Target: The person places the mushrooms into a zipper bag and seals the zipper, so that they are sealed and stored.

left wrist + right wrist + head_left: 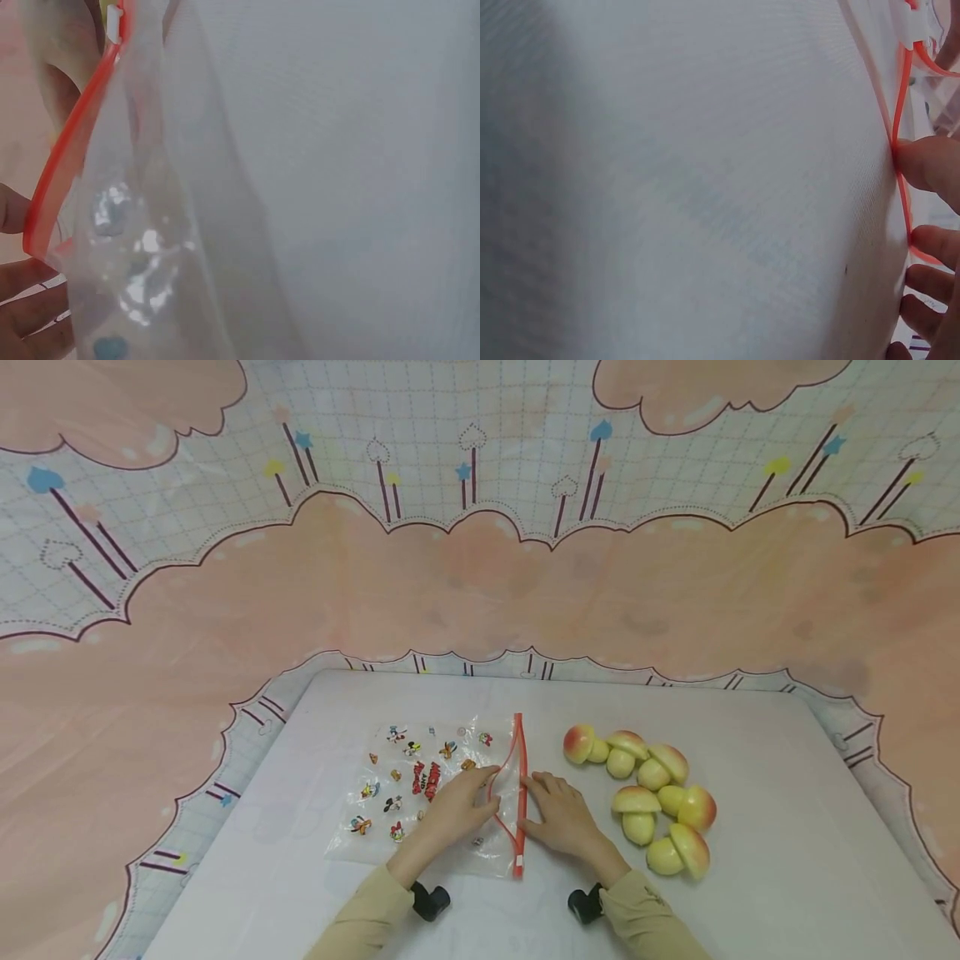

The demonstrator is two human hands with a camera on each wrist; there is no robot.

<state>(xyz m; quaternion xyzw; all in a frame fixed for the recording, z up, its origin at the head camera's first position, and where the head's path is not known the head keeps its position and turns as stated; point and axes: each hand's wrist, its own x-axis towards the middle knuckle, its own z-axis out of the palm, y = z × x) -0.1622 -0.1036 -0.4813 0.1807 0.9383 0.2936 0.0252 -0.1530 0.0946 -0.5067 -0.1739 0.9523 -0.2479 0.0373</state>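
A clear zip bag (450,739) with cartoon prints lies flat, its red-edged mouth toward the right. My left hand (461,802) reaches over it. Its thumb and forefinger stand apart and touch the upper red strip (56,161), which bows up and leftward, so the mouth gapes. At the other red strip (902,105) rests my right hand (561,814), fingers spread, with thumb (930,169) and fingertips against it. A white slider (910,26) sits at the strip's near end. Several yellow-and-red toy mushrooms (637,814) lie right of my right hand.
Everything lies on a white tabletop (285,893), with a patterned cloth (480,585) hanging behind. Black wrist devices (431,902) show beneath both sleeves. The mushrooms form a curved cluster on the right side.
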